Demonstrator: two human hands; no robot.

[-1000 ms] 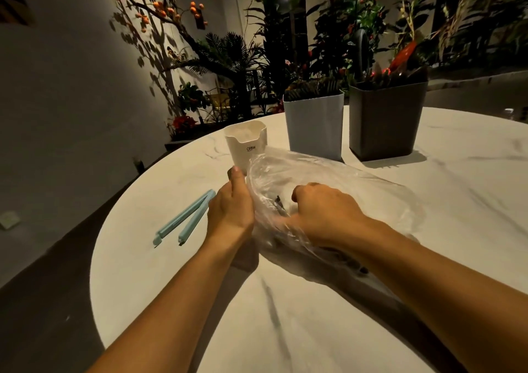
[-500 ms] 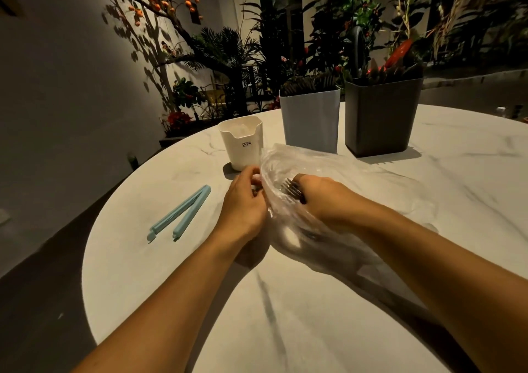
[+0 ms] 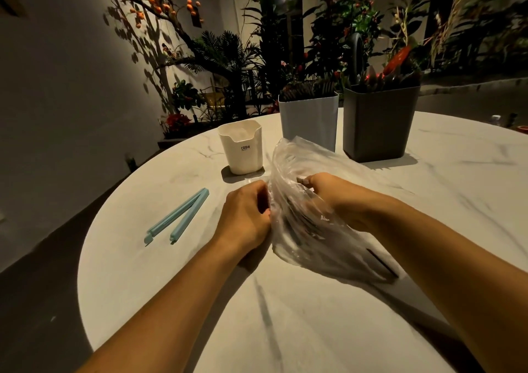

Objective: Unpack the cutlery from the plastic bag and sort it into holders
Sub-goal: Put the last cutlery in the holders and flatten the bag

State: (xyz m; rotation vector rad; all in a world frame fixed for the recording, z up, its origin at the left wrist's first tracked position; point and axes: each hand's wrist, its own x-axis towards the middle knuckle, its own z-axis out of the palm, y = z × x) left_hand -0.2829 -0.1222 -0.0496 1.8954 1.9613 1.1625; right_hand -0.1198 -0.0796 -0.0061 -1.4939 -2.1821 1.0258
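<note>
White marble table (image 3: 314,330) carries, from left to right, one blue bag clip (image 3: 178,217) lying open, one cream holder (image 3: 241,147), one pale blue holder (image 3: 309,120) and one dark grey holder (image 3: 378,124), the last two holding cutlery. Since half a second ago the left hand (image 3: 244,215) still pinches the mouth of the one plastic bag (image 3: 311,215) at the middle. The right hand (image 3: 328,191), inside the bag, has drawn a bunch of dark cutlery (image 3: 303,180) slightly higher in its closed fingers.
</note>
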